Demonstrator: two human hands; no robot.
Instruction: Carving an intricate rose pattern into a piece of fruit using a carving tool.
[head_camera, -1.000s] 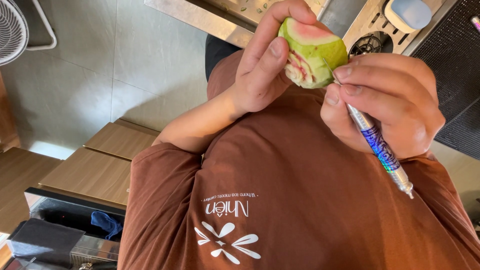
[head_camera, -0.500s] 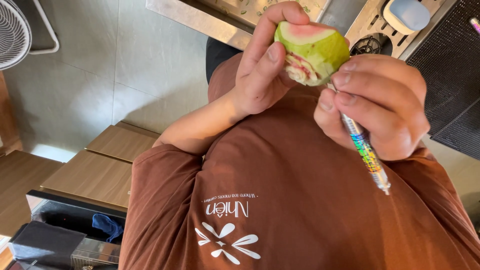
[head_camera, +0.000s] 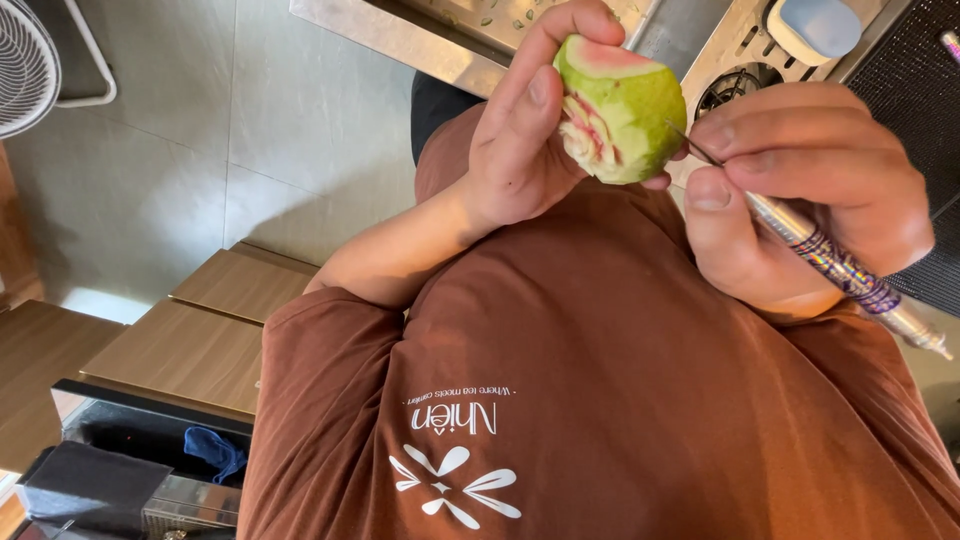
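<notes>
My left hand (head_camera: 515, 150) is shut around a green fruit (head_camera: 630, 115) with pink flesh, held up in front of my chest. Petal-like cuts show on the fruit's side facing my palm, and its top is sliced flat. My right hand (head_camera: 810, 195) pinches a slim carving knife (head_camera: 850, 285) like a pen. The handle is silver with a shiny patterned grip. Its thin blade tip (head_camera: 690, 145) touches the right side of the fruit. My brown shirt (head_camera: 600, 400) fills the lower part of the view.
A steel sink counter (head_camera: 400, 25) with a round drain (head_camera: 730, 90) lies beyond the hands, with a pale blue object (head_camera: 815, 25) and a black mat (head_camera: 925, 110). A fan (head_camera: 25, 60), wooden steps (head_camera: 180, 340) and a black box holding a blue cloth (head_camera: 215, 450) sit at left.
My right hand has drawn to the right, from the fruit's underside to its right flank. The knife handle now lies flatter. The left hand still holds the fruit.
</notes>
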